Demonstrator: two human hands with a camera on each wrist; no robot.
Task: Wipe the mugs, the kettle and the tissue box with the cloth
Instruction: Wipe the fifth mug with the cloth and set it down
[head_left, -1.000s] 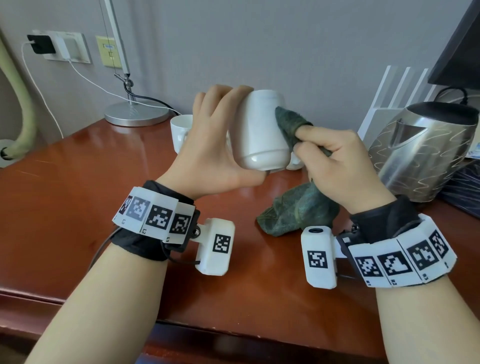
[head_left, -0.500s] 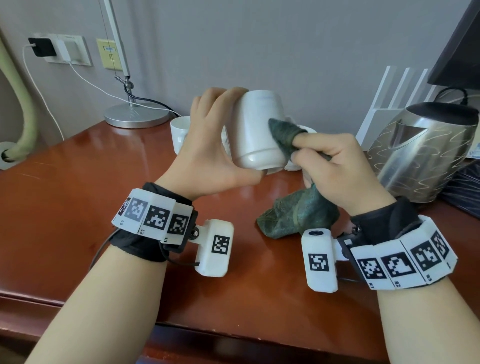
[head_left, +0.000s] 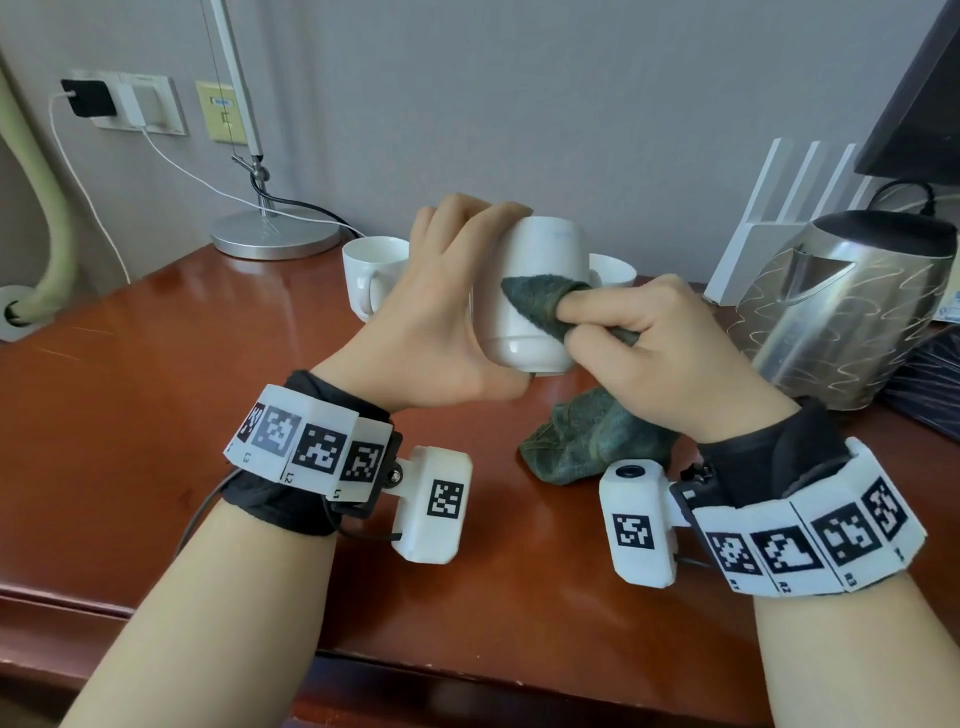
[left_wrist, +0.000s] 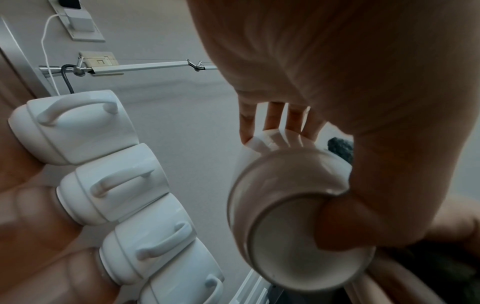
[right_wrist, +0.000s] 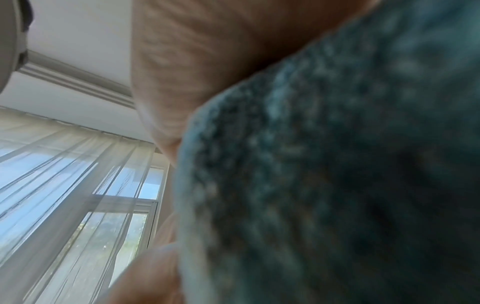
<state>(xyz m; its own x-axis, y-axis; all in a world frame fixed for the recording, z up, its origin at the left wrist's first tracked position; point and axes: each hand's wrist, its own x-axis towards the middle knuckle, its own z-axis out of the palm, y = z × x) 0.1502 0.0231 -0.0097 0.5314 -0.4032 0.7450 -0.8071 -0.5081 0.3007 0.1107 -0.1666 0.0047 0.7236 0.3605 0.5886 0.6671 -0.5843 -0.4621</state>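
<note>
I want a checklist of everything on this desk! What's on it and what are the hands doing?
Surface: reddish wooden desk, glossy.
Job's things: white mug lifted, tilted; green cloth pressed on its side, tail on the desk; more mugs behind; steel kettle at right; tissue box not clearly seen.
Clutter: lamp base; white rack by the kettle.
Grips: left hand holds the mug; right hand pinches the cloth.
Cables: white charger cable; black lamp cord; kettle cord.
Surroundings: grey wall, wall sockets; curtained window.
</note>
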